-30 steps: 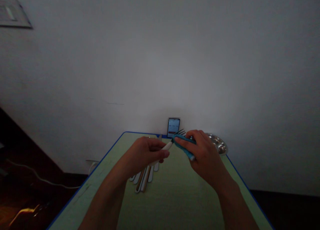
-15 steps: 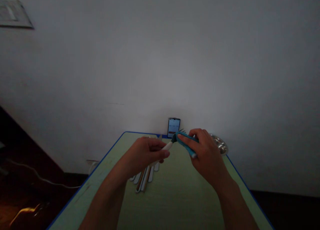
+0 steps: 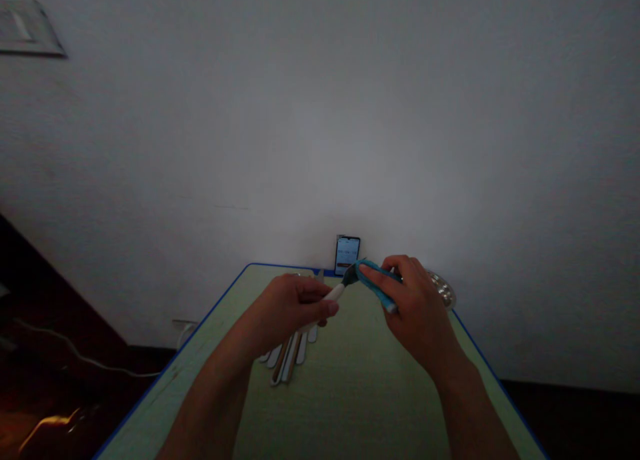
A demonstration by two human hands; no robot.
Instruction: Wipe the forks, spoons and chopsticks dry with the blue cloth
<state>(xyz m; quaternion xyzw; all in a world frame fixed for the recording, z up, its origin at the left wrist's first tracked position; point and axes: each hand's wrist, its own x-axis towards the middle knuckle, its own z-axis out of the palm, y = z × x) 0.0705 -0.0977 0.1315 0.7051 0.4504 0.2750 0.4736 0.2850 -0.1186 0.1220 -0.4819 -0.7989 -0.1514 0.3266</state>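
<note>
My left hand is closed round the white handle of a fork, whose metal head points up and to the right. My right hand pinches a folded blue cloth against the fork's head, so the cloth covers most of the tines. Below my left hand, several pieces of cutlery lie on the table, some with white handles and some with brown ones. Their far ends are partly hidden behind that hand. A shiny metal bowl or dish shows in part behind my right hand.
The pale green table has a blue edge and stands against a grey wall. A phone with a lit screen leans on the wall at the table's far edge. On the floor at left runs a white cable.
My right hand has slid the cloth slightly right along the fork's head, towards the tips, and the tines that showed are now mostly covered. My left hand stays in place.
</note>
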